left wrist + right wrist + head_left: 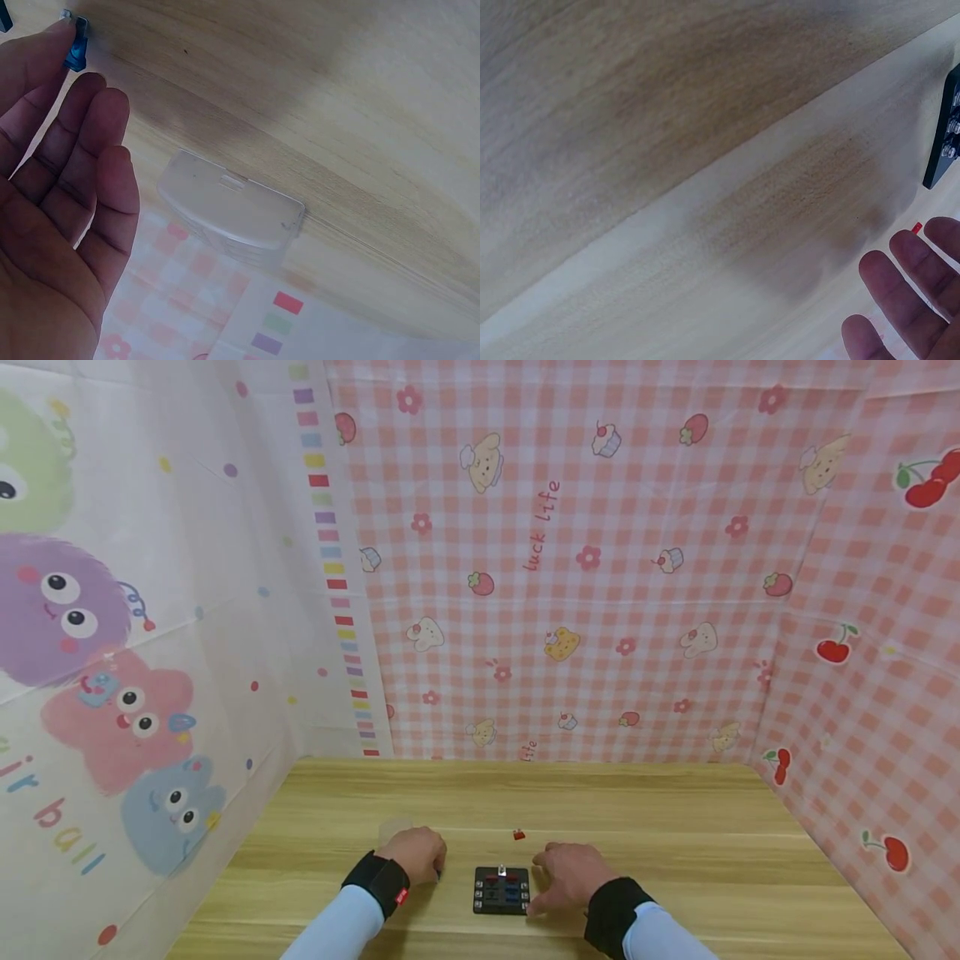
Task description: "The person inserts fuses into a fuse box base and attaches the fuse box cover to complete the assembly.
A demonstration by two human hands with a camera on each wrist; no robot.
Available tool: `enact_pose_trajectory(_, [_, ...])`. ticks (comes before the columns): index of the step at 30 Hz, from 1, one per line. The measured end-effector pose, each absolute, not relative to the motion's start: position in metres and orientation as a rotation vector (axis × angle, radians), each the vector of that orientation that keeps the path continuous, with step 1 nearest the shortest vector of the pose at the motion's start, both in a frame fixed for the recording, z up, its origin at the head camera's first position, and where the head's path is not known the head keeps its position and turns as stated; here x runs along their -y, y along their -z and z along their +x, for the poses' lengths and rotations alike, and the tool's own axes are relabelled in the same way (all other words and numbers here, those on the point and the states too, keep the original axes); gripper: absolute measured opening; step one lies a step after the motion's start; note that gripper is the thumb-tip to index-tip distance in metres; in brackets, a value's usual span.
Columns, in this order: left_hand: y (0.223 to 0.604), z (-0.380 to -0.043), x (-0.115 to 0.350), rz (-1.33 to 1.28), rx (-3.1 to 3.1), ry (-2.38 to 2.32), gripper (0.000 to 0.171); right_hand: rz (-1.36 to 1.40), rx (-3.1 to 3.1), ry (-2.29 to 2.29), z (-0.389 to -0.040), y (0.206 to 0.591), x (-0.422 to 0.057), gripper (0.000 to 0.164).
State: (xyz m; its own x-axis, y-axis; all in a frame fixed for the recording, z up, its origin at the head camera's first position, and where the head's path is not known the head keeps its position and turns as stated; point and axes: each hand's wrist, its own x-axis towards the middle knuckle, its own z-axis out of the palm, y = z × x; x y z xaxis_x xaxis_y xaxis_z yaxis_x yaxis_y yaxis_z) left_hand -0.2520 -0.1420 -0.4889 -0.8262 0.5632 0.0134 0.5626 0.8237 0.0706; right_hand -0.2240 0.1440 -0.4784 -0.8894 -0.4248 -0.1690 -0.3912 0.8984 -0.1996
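My left hand (412, 856) pinches a small blue blade fuse (76, 51) between thumb and finger, over the table left of the fuse block. The black fuse block (491, 908) lies flat in front of me, with red and blue fuses in its upper and right-hand slots and metal screw terminals along its sides. My right hand (573, 877) is at the block's right side, thumb tip right at its edge and the other fingers extended. In the right wrist view those fingers are spread apart, and only a corner of the block shows.
A red fuse (519, 834) lies loose on the wooden table (675, 810) behind the block. Beyond my left hand sits a clear plastic cover (232, 199). Patterned cloth sheets (570, 677) hang at the back and both sides of the table.
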Motion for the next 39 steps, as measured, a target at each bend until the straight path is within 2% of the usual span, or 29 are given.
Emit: enact_pose_trajectory(39, [0.478,-0.244,0.141,0.947,-3.004,-0.133,0.022,-0.652,-2.872,0.220,-0.221,0.481,-0.140,0.074])
